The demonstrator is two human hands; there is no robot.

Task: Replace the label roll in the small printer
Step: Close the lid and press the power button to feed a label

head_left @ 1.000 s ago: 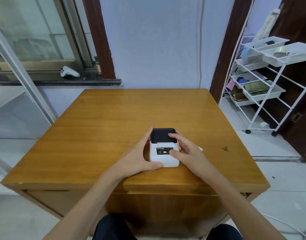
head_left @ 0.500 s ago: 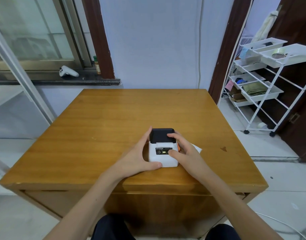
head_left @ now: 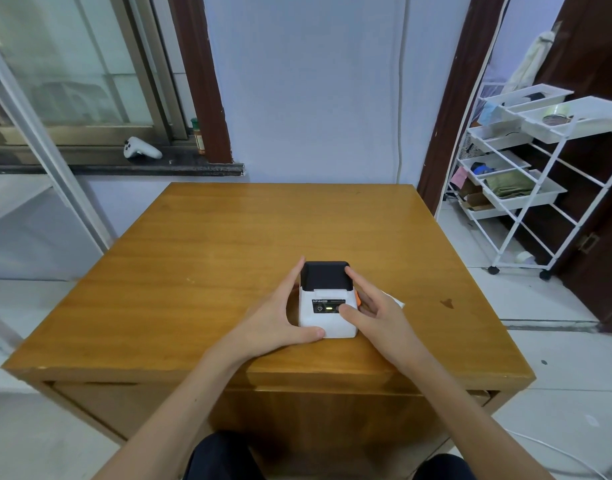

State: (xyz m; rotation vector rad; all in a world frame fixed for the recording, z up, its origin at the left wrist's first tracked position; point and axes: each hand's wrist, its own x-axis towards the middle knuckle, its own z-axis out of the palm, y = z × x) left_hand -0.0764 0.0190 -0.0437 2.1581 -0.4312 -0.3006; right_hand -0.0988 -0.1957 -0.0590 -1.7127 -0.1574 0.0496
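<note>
You had the printer near the front edge of the wooden table, with wide bare tabletop behind and to both sides. It was a small white box with a black lid, closed, a green light lit on its front panel. Your left hand cupped its left side, fingers spread, thumb at the base. Your right hand gripped the right side, thumb on the panel.
</note>
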